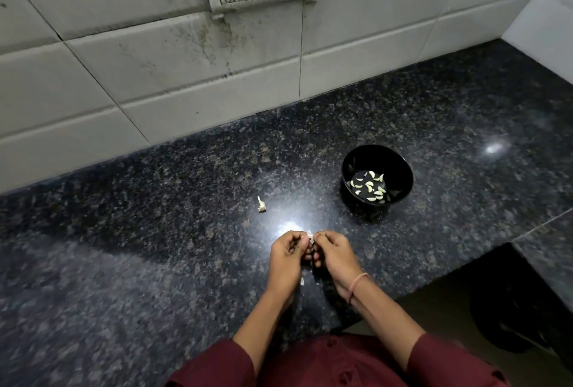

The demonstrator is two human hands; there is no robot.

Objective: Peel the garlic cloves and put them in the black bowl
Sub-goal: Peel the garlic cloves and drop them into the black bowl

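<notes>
A garlic stem [261, 204] lies on the dark desk [155, 247], at ten o'clock from the hands. The left hand [286, 251] and right hand [333, 253] meet, both pinching one garlic clove [310, 236] between their fingertips. At two o'clock, well apart, the black bowl [400, 169] holds peeled cloves [370, 189].

Forearms angle in from below, converging. Left hand [286, 255] and right hand [333, 255] touching, fingers curled, tips of both pinching one clove [310, 236] between them.
</notes>
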